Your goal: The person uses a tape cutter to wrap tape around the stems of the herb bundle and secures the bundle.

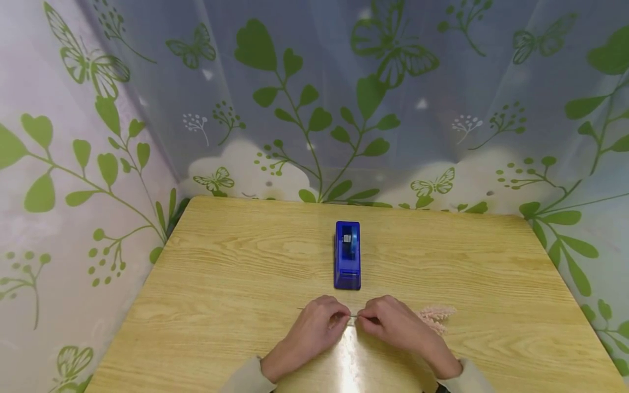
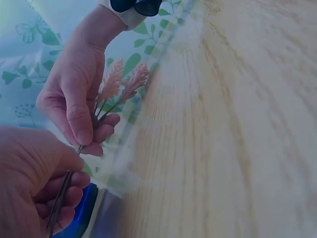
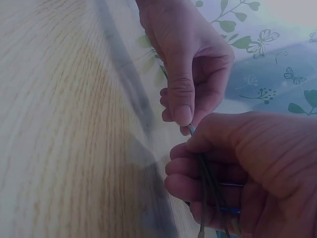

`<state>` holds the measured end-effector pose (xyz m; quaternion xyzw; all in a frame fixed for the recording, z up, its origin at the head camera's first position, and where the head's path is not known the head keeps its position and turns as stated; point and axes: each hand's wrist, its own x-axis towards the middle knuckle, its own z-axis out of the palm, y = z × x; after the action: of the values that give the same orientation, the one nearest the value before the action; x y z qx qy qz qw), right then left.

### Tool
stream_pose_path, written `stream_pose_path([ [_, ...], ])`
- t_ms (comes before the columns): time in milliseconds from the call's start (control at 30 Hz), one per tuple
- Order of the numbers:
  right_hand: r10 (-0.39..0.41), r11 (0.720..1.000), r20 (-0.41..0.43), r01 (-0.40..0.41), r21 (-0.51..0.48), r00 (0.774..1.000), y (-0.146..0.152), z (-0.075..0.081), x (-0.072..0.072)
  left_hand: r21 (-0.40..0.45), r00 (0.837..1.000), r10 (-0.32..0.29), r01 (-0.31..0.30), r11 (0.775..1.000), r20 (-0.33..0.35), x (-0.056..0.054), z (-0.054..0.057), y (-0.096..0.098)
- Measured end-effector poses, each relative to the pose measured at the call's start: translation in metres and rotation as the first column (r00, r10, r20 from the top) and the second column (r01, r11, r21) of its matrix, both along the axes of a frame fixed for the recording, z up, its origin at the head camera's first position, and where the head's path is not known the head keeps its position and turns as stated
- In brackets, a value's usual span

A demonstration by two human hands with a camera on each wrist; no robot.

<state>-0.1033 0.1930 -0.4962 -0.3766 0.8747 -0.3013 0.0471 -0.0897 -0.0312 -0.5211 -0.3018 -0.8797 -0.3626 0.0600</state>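
Both hands meet at the table's front middle on the thin dark stems [image 3: 205, 181] of an artificial flower sprig. Its fluffy pink heads [image 1: 439, 313] stick out to the right, past my right hand [image 1: 393, 323]. In the left wrist view, the pink heads [image 2: 111, 82] rise behind the right hand's fingers. My right hand pinches the stems between thumb and fingers. My left hand [image 1: 314, 326] pinches them just to the left, fingertips almost touching the right's. A stem end pokes out on the left hand's far side. Under the fingertips, a small pale patch is too unclear to name.
Beyond the hands, a blue tape dispenser [image 1: 348, 278] stands on the wooden table [image 1: 236, 256]. A curtain [image 1: 417, 136] printed with green leaves and butterflies hangs behind the table's back edge and along both sides.
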Motion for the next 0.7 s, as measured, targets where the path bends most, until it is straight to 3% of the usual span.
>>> stream_pose_path([
  [233, 0.01, 1.0, -0.022, -0.01, -0.017, 1.0, -0.0005, 0.0015, -0.0013, -0.078, 1.0, -0.003, 0.001, 0.997, -0.031, -0.001, -0.0003, 0.0015],
  [433, 0.016, 0.999, -0.023, -0.016, -0.029, 1.0, -0.0004, 0.0023, -0.0018, -0.054, 0.999, -0.009, 0.007, 0.999, -0.047, -0.0024, -0.0025, 0.0011],
  [700, -0.003, 0.999, 0.066, 0.005, -0.033, 0.998, -0.0009, 0.001, 0.0004, -0.01, 0.996, -0.016, 0.015, 1.0, -0.093, -0.0031, -0.0065, -0.0007],
])
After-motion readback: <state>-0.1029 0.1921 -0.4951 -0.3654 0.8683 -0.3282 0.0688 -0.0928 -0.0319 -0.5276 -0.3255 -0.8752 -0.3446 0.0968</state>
